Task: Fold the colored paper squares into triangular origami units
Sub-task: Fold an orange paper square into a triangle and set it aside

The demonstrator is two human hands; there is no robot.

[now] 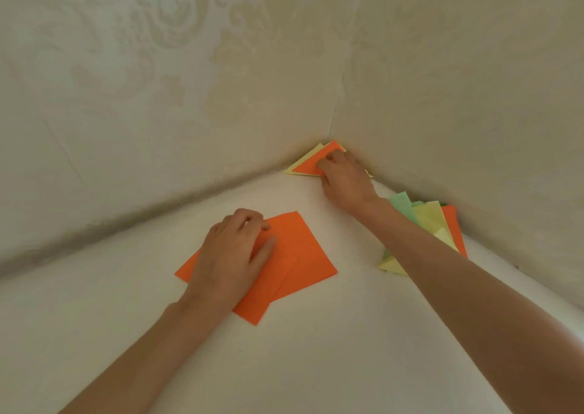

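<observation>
A person's left hand (234,252) lies palm down on orange sheets (297,255) on a white counter (316,350). Its fingers are bent over the sheets' far edge and its thumb is straight; whether it pinches the paper cannot be told. The right hand (343,176) reaches beyond it into the corner of the walls (158,97), with curled fingertips gripping an orange triangle (311,164) that lies on a yellow triangle (300,163). Under the right forearm, just behind that hand, sits a fanned stack (429,221) of green, yellow and orange squares.
</observation>
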